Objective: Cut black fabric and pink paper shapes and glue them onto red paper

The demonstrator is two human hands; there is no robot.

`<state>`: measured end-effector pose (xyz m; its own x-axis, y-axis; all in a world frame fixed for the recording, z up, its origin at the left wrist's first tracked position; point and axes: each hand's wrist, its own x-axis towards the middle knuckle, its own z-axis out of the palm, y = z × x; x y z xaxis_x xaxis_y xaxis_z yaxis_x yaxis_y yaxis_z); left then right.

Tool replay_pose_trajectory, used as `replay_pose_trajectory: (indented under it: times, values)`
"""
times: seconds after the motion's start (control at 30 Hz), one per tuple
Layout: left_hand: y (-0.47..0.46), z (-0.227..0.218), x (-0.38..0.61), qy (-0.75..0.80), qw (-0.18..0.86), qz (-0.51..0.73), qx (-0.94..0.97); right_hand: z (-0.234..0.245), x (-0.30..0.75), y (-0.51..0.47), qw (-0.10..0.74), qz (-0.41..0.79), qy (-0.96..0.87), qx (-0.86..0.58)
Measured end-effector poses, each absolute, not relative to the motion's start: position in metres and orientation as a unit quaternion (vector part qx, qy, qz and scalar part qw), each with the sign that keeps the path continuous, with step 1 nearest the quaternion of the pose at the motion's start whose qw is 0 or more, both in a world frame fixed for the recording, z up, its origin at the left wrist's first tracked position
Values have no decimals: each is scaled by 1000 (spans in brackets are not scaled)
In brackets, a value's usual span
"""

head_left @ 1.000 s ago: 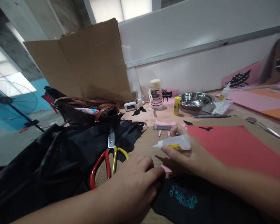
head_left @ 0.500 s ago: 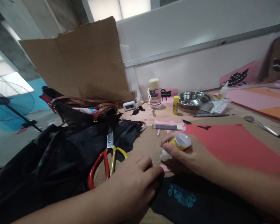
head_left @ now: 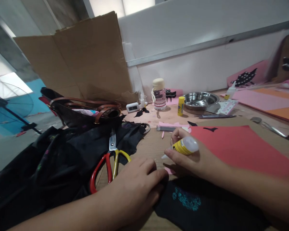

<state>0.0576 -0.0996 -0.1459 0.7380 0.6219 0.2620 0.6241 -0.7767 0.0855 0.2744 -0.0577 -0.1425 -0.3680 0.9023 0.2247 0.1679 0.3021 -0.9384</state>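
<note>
My right hand (head_left: 195, 157) grips a clear glue bottle (head_left: 186, 146) with a yellow label, its narrow white nozzle tilted down to the left. Just below the nozzle, a small piece of pink paper (head_left: 170, 170) shows on the cardboard. My left hand (head_left: 141, 184) rests beside it with the fingers curled under; whatever they pinch is hidden. Black cloth (head_left: 207, 205) with a turquoise pattern lies against those fingertips and below my right wrist. Scissors (head_left: 113, 157) with one red and one yellow handle lie left of my left hand, partly on more black cloth (head_left: 57, 160).
Red paper (head_left: 238, 144) lies right of my right hand. Further back stand a yellow glue stick (head_left: 180, 106), a metal bowl (head_left: 201, 100) and a lidded bottle (head_left: 159, 94). A handbag (head_left: 79, 112) sits at the left before upright cardboard (head_left: 86, 57).
The glue bottle in my right hand has tilted flatter, and its nozzle has shifted slightly up and left. My left hand stays nearly in place.
</note>
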Motion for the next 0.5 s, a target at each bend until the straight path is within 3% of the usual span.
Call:
replay_pose_trajectory:
  times: [0.5]
  values:
    - [-98,-145,57,-322,-2,-126,-938,-135,273,-58,419,463,-672,-398]
